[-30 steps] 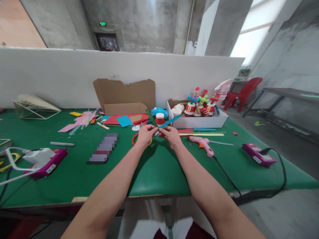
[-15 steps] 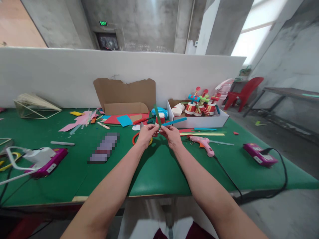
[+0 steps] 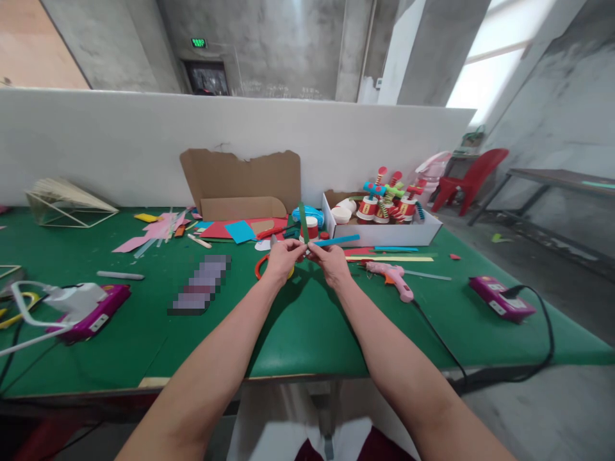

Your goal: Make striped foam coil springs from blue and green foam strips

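Note:
Two narrow paper strips meet at one end between my fingertips above the table. The green strip [image 3: 304,224] stands nearly upright, while the blue strip [image 3: 339,241] points right, almost level. My left hand [image 3: 285,259] is closed in a pinch at the green strip's lower end. Opposite it, my right hand [image 3: 331,261] pinches the blue strip where the two join. My fingers hide the exact joint. Just behind my hands is a red and white paper cup [image 3: 311,228]. Orange-and-yellow-handled scissors [image 3: 259,265] lie partly hidden under my left hand.
A pink hot glue gun [image 3: 396,276] lies right of my hands, its cord running off the front edge. A white box [image 3: 384,239] of cup figures stands behind. Phone [image 3: 202,285], coloured paper [image 3: 240,232] and purple power strips [image 3: 500,299] occupy the green table.
The blue strip's free end has dipped from a slant to nearly level. The green strip has shifted slightly at its top. Both hands stay almost in place, still pinching.

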Demonstrator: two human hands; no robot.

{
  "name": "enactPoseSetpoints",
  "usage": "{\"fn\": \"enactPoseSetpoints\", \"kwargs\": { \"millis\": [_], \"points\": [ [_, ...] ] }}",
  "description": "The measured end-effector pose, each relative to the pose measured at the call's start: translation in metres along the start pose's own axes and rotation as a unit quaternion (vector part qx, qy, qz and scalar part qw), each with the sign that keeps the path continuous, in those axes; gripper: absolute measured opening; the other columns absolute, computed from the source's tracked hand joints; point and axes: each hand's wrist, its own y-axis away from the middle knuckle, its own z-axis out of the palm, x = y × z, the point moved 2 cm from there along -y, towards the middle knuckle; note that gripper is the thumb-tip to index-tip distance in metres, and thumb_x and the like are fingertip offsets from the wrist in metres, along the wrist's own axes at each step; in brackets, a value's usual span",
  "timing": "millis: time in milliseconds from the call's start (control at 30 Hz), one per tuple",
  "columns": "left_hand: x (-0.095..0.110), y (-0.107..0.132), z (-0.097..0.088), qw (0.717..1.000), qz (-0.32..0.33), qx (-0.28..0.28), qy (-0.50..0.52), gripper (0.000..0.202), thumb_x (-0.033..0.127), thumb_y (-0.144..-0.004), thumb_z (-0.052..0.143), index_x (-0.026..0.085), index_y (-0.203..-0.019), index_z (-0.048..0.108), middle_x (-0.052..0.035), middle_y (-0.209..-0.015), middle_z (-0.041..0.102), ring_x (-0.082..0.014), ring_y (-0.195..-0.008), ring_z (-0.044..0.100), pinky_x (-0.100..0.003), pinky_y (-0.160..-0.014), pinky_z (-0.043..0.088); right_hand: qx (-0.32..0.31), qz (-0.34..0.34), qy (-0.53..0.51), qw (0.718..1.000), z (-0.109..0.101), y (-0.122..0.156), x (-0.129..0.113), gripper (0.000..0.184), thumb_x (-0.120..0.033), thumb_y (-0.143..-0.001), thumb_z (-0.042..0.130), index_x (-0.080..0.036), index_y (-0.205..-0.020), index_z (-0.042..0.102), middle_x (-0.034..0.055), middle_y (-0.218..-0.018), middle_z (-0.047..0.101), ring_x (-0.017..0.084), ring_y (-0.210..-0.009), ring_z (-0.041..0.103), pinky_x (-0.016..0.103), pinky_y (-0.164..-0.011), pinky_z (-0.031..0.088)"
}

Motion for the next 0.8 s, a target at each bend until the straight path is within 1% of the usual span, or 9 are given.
{"fn": "enactPoseSetpoints", "kwargs": {
  "millis": [167, 267, 367, 433, 533, 633, 667, 733, 800],
  "points": [
    [0.001, 0.001, 0.002, 1.000, 0.000, -0.006, -0.002, 0.029, 0.040, -0.054, 0.075, 0.015, -0.063, 0.061, 0.0027, -0.050, 0.055, -0.0088, -0.047, 0.046, -0.023, -0.049, 0.037, 0.026, -0.008, -0.009, 1.000, -0.001, -0.001, 0.004, 0.023, -0.032, -0.052, 0.078, -0.015, -0.061, 0.066, -0.0022, -0.054, 0.062, 0.009, -0.052, 0.052, 0.025, -0.059, 0.046],
    [0.001, 0.001, 0.002, 1.000, -0.005, -0.008, -0.006, 0.028, 0.038, -0.055, 0.075, 0.015, -0.065, 0.061, 0.0027, -0.051, 0.055, -0.0092, -0.047, 0.047, -0.023, -0.049, 0.037, 0.029, -0.008, -0.012, 0.999, 0.000, -0.001, 0.005, 0.024, -0.033, -0.051, 0.078, -0.015, -0.060, 0.066, -0.0019, -0.055, 0.063, 0.009, -0.051, 0.052, 0.025, -0.059, 0.046],
    [0.001, 0.000, 0.001, 1.000, -0.004, 0.002, -0.006, 0.025, 0.035, -0.057, 0.074, 0.015, -0.063, 0.061, 0.0028, -0.050, 0.054, -0.0093, -0.047, 0.047, -0.023, -0.049, 0.037, 0.034, -0.014, 0.002, 0.999, 0.001, -0.001, 0.002, 0.026, -0.034, -0.051, 0.079, -0.015, -0.063, 0.066, -0.0016, -0.057, 0.064, 0.010, -0.052, 0.053, 0.026, -0.059, 0.047],
    [0.002, -0.001, -0.001, 1.000, -0.009, 0.015, 0.008, 0.024, 0.034, -0.057, 0.074, 0.015, -0.063, 0.061, 0.0029, -0.049, 0.054, -0.0095, -0.047, 0.048, -0.023, -0.050, 0.038, 0.050, -0.028, 0.002, 0.998, -0.001, -0.002, -0.004, 0.028, -0.036, -0.051, 0.079, -0.015, -0.064, 0.066, -0.0024, -0.056, 0.063, 0.010, -0.052, 0.053, 0.025, -0.059, 0.047],
    [0.002, -0.002, -0.004, 0.998, -0.020, 0.033, 0.040, 0.024, 0.034, -0.057, 0.074, 0.015, -0.064, 0.060, 0.0028, -0.050, 0.054, -0.0095, -0.047, 0.048, -0.024, -0.051, 0.040, 0.078, -0.049, -0.059, 0.994, -0.008, -0.004, -0.016, 0.033, -0.046, -0.058, 0.076, -0.017, -0.066, 0.064, -0.0034, -0.054, 0.060, 0.010, -0.049, 0.051, 0.025, -0.059, 0.049],
    [0.001, -0.004, -0.005, 0.996, -0.029, 0.038, 0.069, 0.027, 0.035, -0.056, 0.075, 0.015, -0.065, 0.060, 0.0028, -0.051, 0.054, -0.0083, -0.047, 0.048, -0.024, -0.052, 0.040, 0.111, -0.033, -0.148, 0.982, -0.016, -0.006, -0.023, 0.044, -0.063, -0.069, 0.061, -0.019, -0.066, 0.058, -0.0015, -0.058, 0.061, 0.010, -0.049, 0.053, 0.026, -0.060, 0.051],
    [0.000, -0.004, -0.005, 0.996, -0.031, 0.039, 0.076, 0.028, 0.036, -0.055, 0.075, 0.014, -0.065, 0.060, 0.0028, -0.052, 0.055, -0.0079, -0.047, 0.048, -0.024, -0.052, 0.041, 0.107, -0.016, -0.161, 0.981, -0.017, -0.006, -0.024, 0.047, -0.067, -0.071, 0.056, -0.019, -0.067, 0.057, -0.0006, -0.059, 0.062, 0.011, -0.050, 0.054, 0.026, -0.060, 0.052],
    [0.000, -0.004, -0.005, 0.995, -0.033, 0.042, 0.088, 0.030, 0.037, -0.054, 0.076, 0.014, -0.065, 0.060, 0.0031, -0.051, 0.054, -0.0075, -0.046, 0.048, -0.024, -0.052, 0.041, 0.072, 0.016, -0.159, 0.984, -0.015, -0.005, -0.023, 0.053, -0.072, -0.072, 0.050, -0.019, -0.068, 0.057, 0.0010, -0.061, 0.062, 0.011, -0.051, 0.056, 0.027, -0.059, 0.052],
    [0.000, -0.004, -0.004, 0.994, -0.035, 0.046, 0.094, 0.030, 0.036, -0.053, 0.076, 0.014, -0.065, 0.060, 0.0033, -0.051, 0.054, -0.0075, -0.046, 0.048, -0.023, -0.051, 0.040, 0.030, 0.029, -0.140, 0.989, -0.009, -0.004, -0.021, 0.055, -0.074, -0.070, 0.050, -0.019, -0.070, 0.058, 0.0017, -0.063, 0.063, 0.012, -0.053, 0.058, 0.028, -0.059, 0.053]
  ]
}}
